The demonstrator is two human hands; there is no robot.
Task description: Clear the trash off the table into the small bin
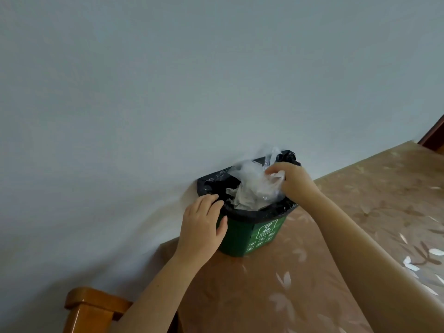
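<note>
A small green bin (242, 239) with a black liner stands on the table against the wall. Crumpled clear plastic trash (249, 188) fills its mouth and sticks up above the rim. My right hand (292, 181) grips the plastic from above at the bin's right side, fingers curled into it. My left hand (203, 227) holds the bin's near left rim, with the fingers over the liner edge and the thumb against the green wall.
The table (360, 236) wears a tan cloth with a leaf pattern under a clear cover. A plain pale wall (168, 92) runs right behind the bin. A wooden chair back (93, 306) shows at the lower left, and a wooden piece (434, 135) at the far right.
</note>
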